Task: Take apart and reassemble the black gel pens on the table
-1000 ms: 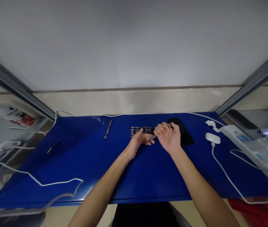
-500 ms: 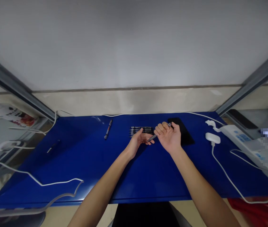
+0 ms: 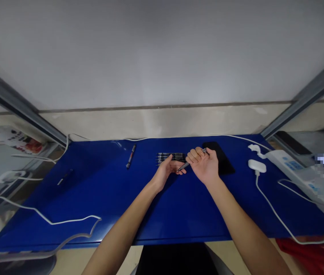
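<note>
My right hand (image 3: pixel 203 164) is closed round a grey pen (image 3: pixel 184 166), its thumb up at the top end and the tip slanting down to the left. Beside that tip is my left hand (image 3: pixel 167 170), palm turned inward, fingers stretched out and thumb apart. Whether the tip touches the left fingers I cannot tell. Behind my hands several dark pens (image 3: pixel 167 156) lie in a neat stack of parallel rows, their right ends partly hidden. Farther left, a single pen (image 3: pixel 131 156) lies at a slant on the blue tabletop (image 3: pixel 101 183).
A black tablet-like slab (image 3: pixel 221 158) lies behind my right hand. To the right are a white earbud case (image 3: pixel 257 165) on a cable and a white power strip (image 3: pixel 289 162). A dark pen (image 3: pixel 65 177) lies far left, near a loose white cable (image 3: pixel 73 220) and a bottle (image 3: pixel 13 138).
Hardly anything differs. The pen in my right hand has shifted very slightly down and left at its tip; both hands stay in place.
</note>
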The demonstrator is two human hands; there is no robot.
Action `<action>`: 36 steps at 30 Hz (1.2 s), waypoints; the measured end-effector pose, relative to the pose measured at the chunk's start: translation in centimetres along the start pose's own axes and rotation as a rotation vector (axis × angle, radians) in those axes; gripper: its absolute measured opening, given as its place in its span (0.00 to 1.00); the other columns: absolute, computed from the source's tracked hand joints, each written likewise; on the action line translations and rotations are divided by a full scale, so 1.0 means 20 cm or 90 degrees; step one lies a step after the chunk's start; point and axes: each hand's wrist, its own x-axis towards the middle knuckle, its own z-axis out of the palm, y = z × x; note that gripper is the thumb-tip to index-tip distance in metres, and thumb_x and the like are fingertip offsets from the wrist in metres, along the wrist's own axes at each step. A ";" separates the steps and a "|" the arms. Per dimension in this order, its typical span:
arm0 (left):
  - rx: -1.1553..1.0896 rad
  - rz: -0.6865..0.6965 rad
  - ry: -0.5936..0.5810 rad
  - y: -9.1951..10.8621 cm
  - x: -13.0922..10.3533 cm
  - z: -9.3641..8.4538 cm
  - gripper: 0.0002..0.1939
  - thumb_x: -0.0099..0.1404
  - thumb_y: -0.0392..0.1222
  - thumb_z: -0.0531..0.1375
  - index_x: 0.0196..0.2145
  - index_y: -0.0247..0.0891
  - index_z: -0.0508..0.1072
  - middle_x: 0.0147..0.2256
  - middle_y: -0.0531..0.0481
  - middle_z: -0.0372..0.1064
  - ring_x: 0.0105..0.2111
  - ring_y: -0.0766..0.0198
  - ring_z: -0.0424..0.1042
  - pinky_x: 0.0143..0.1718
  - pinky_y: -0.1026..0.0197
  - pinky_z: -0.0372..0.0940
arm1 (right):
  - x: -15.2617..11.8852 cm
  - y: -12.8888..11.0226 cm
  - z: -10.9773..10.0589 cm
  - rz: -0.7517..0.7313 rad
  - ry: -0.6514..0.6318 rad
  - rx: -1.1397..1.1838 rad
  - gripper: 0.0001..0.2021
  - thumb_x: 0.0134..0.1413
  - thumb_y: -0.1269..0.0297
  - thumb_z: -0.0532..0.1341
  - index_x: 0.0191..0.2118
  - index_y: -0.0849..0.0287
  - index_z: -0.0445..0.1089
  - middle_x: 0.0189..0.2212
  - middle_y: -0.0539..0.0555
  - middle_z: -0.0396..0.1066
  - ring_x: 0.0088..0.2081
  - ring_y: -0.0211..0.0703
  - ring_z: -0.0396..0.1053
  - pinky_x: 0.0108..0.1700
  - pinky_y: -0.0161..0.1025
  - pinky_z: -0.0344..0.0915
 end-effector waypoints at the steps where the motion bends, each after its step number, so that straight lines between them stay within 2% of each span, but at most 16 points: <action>1: 0.000 -0.001 0.002 0.00 0.00 0.00 0.36 0.69 0.62 0.42 0.39 0.28 0.78 0.33 0.38 0.76 0.33 0.58 0.70 0.41 0.56 0.61 | 0.00 0.00 0.00 -0.001 0.001 0.000 0.19 0.58 0.56 0.53 0.22 0.55 0.45 0.19 0.46 0.42 0.21 0.38 0.46 0.26 0.39 0.55; 12: -0.018 0.010 -0.003 -0.02 0.00 -0.01 0.35 0.70 0.60 0.42 0.37 0.29 0.79 0.31 0.39 0.76 0.33 0.58 0.71 0.40 0.56 0.59 | 0.00 0.00 0.00 -0.008 -0.023 0.025 0.19 0.57 0.58 0.54 0.22 0.56 0.44 0.19 0.46 0.42 0.21 0.37 0.47 0.26 0.37 0.55; 20: -0.017 0.005 0.008 -0.01 0.01 0.00 0.33 0.70 0.59 0.43 0.36 0.29 0.79 0.30 0.40 0.75 0.32 0.57 0.70 0.39 0.56 0.59 | -0.01 -0.01 0.01 -0.018 0.006 -0.019 0.19 0.58 0.55 0.52 0.21 0.55 0.45 0.20 0.46 0.40 0.21 0.38 0.46 0.25 0.39 0.55; 27: -0.017 -0.001 0.015 -0.01 0.01 0.00 0.34 0.70 0.60 0.44 0.36 0.29 0.79 0.29 0.40 0.75 0.32 0.57 0.70 0.39 0.56 0.59 | 0.00 -0.01 0.00 -0.024 -0.027 0.008 0.19 0.56 0.55 0.51 0.21 0.56 0.44 0.20 0.46 0.40 0.21 0.37 0.44 0.26 0.38 0.53; 36: -0.027 -0.001 0.028 -0.01 0.00 0.00 0.33 0.70 0.59 0.45 0.35 0.30 0.79 0.28 0.41 0.75 0.31 0.57 0.70 0.39 0.56 0.59 | 0.00 0.00 -0.01 -0.036 -0.028 -0.003 0.18 0.55 0.55 0.52 0.21 0.56 0.45 0.19 0.46 0.39 0.22 0.37 0.45 0.26 0.38 0.53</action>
